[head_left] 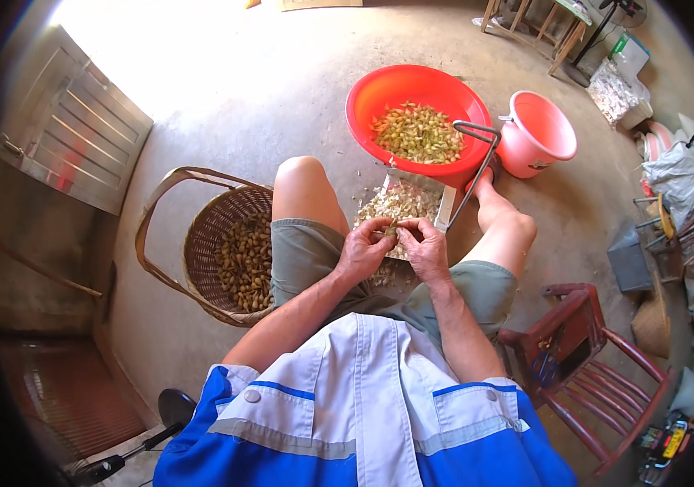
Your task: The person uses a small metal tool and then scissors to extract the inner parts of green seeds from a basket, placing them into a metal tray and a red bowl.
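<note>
Head view first: what are the two hands doing?

Left hand (pixel 365 248) and right hand (pixel 425 252) meet in front of the torso, fingertips of both pinched around one small greenish-brown bulb (pixel 391 230). It is too small to name its exact kind.

And what lies below them?

A metal dustpan (pixel 448 209) with a bent rod handle (pixel 477 134), set between the legs. Pale papery husks (pixel 391 203) cover most of its bed, and some are scattered on the floor (pixel 314 105) around it.

Which containers stand nearby?

By the left knee (pixel 301 174), a round wicker basket (pixel 210 227) with a tall arched handle; a heap of brown, unpeeled-looking bulbs (pixel 244 264) lies inside. Beyond the dustpan sits a wide red basin (pixel 379 96), its bottom covered by yellow-green pieces (pixel 420 134).

Anything beside the basin?

Just to its right, a pink bucket (pixel 519 154), standing upright.
</note>
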`<state>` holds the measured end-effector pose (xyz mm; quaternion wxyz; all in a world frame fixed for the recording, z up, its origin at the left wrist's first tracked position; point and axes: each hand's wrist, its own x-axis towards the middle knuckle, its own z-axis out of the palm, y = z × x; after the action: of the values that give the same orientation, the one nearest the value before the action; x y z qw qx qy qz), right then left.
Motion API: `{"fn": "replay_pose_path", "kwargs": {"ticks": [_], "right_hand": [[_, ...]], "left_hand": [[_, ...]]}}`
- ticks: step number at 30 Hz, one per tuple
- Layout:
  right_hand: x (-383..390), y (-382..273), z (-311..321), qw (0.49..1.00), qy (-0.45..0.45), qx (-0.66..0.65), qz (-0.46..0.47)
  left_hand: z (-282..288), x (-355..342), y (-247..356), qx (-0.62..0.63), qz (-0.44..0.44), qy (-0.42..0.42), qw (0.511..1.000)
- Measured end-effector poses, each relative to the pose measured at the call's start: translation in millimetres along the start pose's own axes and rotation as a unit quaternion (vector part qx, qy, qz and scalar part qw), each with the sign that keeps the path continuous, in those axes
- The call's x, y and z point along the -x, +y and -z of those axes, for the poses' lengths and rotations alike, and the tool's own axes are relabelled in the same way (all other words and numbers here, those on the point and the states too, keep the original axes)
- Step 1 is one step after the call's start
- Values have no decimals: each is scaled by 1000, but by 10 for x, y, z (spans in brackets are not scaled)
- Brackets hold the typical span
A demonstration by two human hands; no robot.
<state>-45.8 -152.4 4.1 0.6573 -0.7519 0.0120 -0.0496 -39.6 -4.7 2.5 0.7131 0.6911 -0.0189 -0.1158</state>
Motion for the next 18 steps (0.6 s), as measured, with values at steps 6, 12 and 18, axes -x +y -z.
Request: {"fn": "replay_pose_path", "kwargs": {"ticks": [6,12,18], "right_hand": [[-37,46,-5,995,1,84,46],[-3,3,-9,994,-6,96,48],[4,12,17,997,-4,80,11]], "left_hand": [[-16,-8,74,30,2,-10,999],[7,-43,32,72,21,-14,997],[8,-58,5,90,27,-23,995]]}}
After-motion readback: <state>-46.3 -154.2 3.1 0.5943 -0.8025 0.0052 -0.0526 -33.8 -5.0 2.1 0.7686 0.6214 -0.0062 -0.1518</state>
